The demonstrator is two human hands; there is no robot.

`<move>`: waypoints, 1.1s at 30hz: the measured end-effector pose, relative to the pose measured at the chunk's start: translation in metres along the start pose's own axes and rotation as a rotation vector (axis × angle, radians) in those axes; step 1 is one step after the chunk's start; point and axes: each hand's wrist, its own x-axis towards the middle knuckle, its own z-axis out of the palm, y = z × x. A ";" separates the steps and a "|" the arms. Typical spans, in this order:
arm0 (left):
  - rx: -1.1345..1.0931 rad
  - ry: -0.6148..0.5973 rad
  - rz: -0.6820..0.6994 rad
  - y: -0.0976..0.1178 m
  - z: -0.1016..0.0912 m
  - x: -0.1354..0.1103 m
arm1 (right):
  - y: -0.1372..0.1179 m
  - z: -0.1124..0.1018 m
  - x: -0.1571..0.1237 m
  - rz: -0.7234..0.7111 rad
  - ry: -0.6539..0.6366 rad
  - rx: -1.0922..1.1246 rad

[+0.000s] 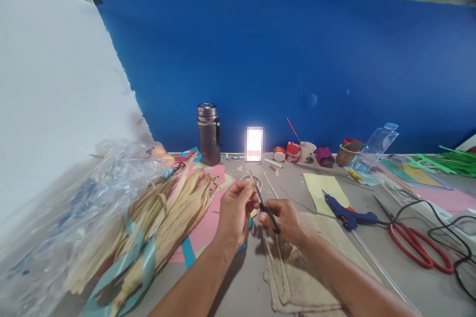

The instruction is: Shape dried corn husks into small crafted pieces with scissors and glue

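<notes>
My right hand is closed round the black handles of a small pair of scissors, whose blades point up and away from me. Close beside the blades, my left hand is pinched together at the fingertips. Whatever it holds is too small to make out. Under my right wrist lies a folded beige cloth. Just beyond my hands sits a roll of tape, with a thin wooden stick next to it.
Dried corn husks and crumpled clear plastic fill the left side. A dark flask stands behind. On the right lie a blue glue gun, red-handled scissors, black cable and a tilted plastic bottle.
</notes>
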 end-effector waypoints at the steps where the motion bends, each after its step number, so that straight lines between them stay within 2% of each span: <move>1: 0.007 0.004 0.001 0.000 0.000 0.000 | 0.000 0.000 0.000 0.008 -0.002 0.002; 14: 0.072 0.028 -0.013 0.005 0.001 -0.003 | -0.019 -0.004 -0.003 0.067 -0.052 0.077; 33: 0.166 0.031 0.015 0.011 -0.001 -0.002 | -0.019 -0.004 -0.004 0.088 -0.034 0.075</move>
